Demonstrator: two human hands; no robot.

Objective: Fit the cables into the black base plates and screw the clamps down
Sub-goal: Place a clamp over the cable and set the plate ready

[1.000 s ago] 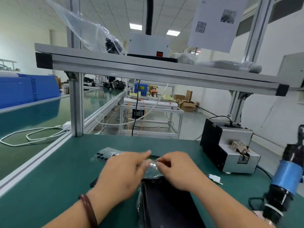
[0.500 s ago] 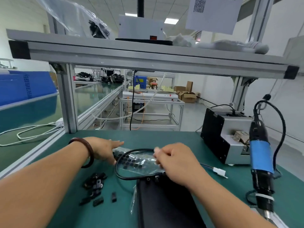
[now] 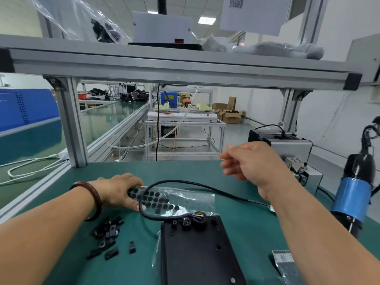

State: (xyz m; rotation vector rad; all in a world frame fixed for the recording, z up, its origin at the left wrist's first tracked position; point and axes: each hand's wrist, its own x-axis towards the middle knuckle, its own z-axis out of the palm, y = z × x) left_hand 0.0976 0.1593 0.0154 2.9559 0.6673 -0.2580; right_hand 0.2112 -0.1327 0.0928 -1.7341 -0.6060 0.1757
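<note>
Left hand [image 3: 121, 191]: down low, palm facing down, fingers a little bent.
Right hand [image 3: 250, 161]: up in the air, fingers loose, holding nothing.
</note>
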